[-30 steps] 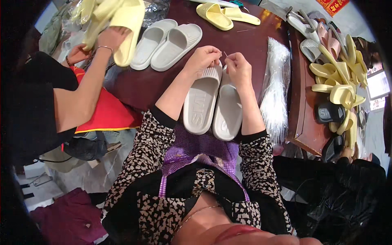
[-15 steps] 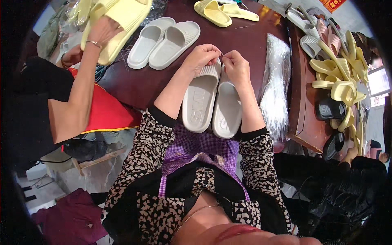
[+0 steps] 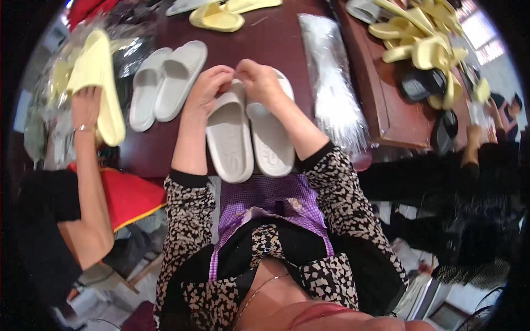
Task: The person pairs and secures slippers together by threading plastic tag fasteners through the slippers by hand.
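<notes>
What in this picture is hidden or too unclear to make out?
Head view only:
- What the left hand and right hand pinch: covered by the fingers.
- Far ends of the grey slippers: under both hands.
- The co-worker's hand: partly behind a yellow slipper.
- The yellow pile: bent and cut off at the rim.

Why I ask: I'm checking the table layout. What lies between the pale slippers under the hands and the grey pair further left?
In the head view, only bare dark table separates the pale slippers from the grey pair.
</notes>
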A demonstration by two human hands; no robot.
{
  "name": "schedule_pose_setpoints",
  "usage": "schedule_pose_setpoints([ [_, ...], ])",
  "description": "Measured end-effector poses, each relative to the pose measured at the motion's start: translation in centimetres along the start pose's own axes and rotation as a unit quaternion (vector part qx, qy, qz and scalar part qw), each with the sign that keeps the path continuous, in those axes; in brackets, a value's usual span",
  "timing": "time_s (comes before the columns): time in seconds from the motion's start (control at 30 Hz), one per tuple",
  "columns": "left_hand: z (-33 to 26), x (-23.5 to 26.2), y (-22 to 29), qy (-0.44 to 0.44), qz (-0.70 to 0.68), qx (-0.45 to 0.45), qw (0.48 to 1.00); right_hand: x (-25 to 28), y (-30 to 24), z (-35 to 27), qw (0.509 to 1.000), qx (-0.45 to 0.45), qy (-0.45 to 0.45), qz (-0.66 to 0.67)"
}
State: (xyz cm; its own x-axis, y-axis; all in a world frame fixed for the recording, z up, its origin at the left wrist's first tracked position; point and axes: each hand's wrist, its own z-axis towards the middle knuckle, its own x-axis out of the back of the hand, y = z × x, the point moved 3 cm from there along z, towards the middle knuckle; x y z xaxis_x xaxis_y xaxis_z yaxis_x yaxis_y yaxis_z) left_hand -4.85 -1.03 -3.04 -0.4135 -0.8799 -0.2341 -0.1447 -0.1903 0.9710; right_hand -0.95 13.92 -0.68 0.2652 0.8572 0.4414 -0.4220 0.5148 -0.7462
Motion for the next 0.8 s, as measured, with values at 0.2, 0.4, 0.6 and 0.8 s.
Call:
schedule_pose_setpoints([
  [0.2, 0.4, -0.2, -0.1, 0.071, 0.008, -0.015, 0.997, 0.2, -0.1, 0.3, 0.999, 0.031, 0.001, -0.008],
  [0.4, -0.1, 1.1, 0.1, 0.093, -0.033, -0.048, 0.994, 3.5, -2.0, -0.8, 0.977, 0.164, 0.081, -0.108],
  [0.6, -1.3, 4.0, 1.2, 0.27, 0.035, -0.132, 0.953, 7.1, -4.6, -6.5, 0.976, 0.056, -0.152, -0.146],
  [0.8, -1.4, 4.4, -0.5, 0.337, 0.113, -0.193, 0.915, 4.9, -4.8, -7.9, 0.951, 0.044, -0.241, -0.191],
])
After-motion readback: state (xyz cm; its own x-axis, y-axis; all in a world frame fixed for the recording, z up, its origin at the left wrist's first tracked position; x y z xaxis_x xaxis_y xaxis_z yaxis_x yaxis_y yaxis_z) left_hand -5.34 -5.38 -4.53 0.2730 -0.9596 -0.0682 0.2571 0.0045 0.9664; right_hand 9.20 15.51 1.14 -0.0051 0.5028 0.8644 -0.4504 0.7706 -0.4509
